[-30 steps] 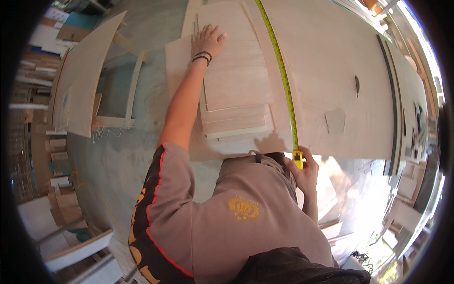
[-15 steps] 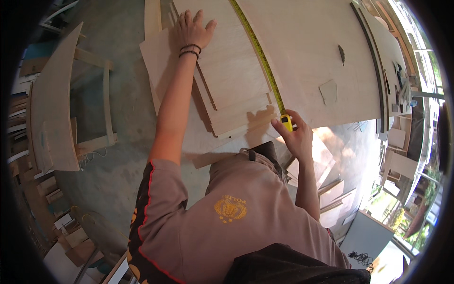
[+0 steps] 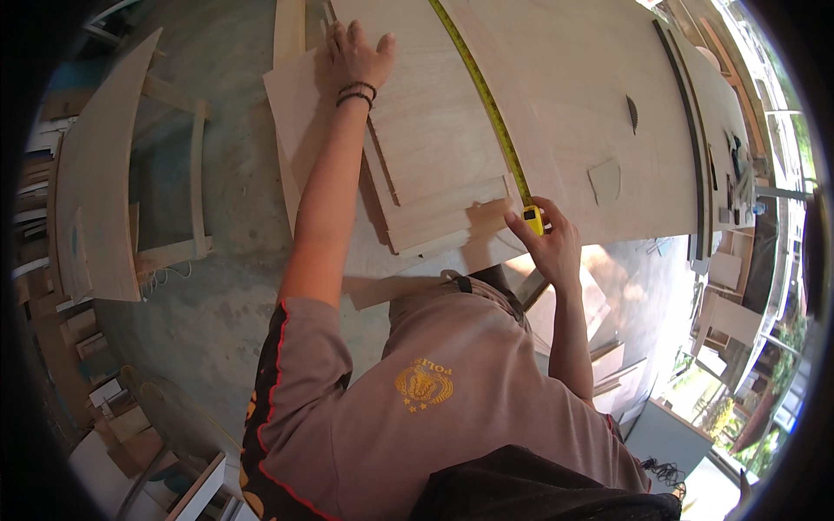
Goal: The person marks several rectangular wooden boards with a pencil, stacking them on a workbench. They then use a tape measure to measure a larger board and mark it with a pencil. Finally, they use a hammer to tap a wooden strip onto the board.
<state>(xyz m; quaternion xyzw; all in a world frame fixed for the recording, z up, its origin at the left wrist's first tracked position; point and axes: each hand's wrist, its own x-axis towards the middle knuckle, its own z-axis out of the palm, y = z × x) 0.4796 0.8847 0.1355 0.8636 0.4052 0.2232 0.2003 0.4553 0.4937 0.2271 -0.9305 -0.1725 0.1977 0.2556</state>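
Note:
My left hand (image 3: 362, 65) lies on the stacked plywood panels (image 3: 439, 130), palm down with its fingers spread. Between the thumb and fingers of my right hand (image 3: 557, 247) is a yellow tape measure (image 3: 532, 220), held near the close end of the stack. Its yellow blade (image 3: 488, 97) is pulled out along the panels' right side and runs away past the top of the view, so its far end is out of sight. Under the left forearm, a thinner sheet (image 3: 300, 113) sticks out from the stack at an angle.
A large pale board (image 3: 573, 95) carries a dark curved blade-like piece (image 3: 632, 115) and a small clear offcut (image 3: 605, 181). Dark strips (image 3: 695, 130) line its right side. More panels (image 3: 573, 304) lean below my right arm. A wooden-framed table (image 3: 109, 165) stands left.
The view has turned slightly, shifting the scene a little. My left hand stays on the panels, and my right hand still holds the tape measure with its blade out.

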